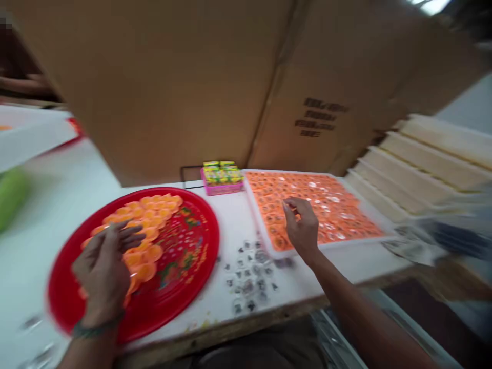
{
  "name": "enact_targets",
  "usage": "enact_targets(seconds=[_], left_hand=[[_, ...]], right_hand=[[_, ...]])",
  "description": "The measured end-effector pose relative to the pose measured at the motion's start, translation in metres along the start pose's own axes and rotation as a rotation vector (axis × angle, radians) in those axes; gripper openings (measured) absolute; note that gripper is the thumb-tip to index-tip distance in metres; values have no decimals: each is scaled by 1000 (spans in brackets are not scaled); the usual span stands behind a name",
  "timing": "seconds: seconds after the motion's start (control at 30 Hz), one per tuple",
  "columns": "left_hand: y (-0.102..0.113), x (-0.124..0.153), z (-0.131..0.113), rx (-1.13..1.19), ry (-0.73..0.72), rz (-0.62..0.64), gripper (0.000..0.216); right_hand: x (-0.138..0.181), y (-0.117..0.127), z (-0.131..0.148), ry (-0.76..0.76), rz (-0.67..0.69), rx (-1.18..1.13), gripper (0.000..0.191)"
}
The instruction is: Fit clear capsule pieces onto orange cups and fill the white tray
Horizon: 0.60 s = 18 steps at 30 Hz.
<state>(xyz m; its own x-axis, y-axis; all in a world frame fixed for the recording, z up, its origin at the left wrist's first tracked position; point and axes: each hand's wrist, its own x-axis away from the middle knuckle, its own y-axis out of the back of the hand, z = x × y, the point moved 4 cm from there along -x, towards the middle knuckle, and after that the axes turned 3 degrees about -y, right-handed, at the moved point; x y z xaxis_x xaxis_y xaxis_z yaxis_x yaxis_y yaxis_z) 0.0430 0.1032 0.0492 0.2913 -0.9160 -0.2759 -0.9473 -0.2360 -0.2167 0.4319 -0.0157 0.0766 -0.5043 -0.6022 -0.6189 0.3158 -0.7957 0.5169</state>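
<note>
Over the left part of a round red tray (209, 233) hangs my left hand (105, 261), a band on its wrist, its fingers stretched out to the right and apart. I see nothing in it, though it is slightly blurred. Overlapping thin orange discs (148, 251) cover the tray's left half, just beyond and beside this hand. My right hand (303, 225) is above the white rectangular tray (255, 218), which is filled with orange pieces (269, 192). Thumb and fingertips are pinched together; what they hold, if anything, is too small to tell. Small clear and black pieces (249, 279) lie scattered between the trays.
A pink basket (223, 189) of yellow-green packets stands at the back, against a tall cardboard wall (184, 92). Stacked white trays (423, 159) rise at the right. A white box (34, 136) and a blurred green thing (13, 195) are at the left; another person's arm (23, 84) shows behind.
</note>
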Motion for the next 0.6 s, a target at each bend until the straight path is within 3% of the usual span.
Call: enact_targets(seconds=[0.13,0.27,0.4,0.6], left_hand=[[17,-17,0,87,6,-155,25],[27,-24,5,111,10,-230,28],[28,-25,8,123,57,-235,31],[21,-21,12,138,147,-179,29]], right_hand=[[45,-98,110,242,554,-340,16],[88,-168,177,409,874,-338,16],[110,-199,197,552,985,-209,29],[115,-203,189,578,1007,-153,25]])
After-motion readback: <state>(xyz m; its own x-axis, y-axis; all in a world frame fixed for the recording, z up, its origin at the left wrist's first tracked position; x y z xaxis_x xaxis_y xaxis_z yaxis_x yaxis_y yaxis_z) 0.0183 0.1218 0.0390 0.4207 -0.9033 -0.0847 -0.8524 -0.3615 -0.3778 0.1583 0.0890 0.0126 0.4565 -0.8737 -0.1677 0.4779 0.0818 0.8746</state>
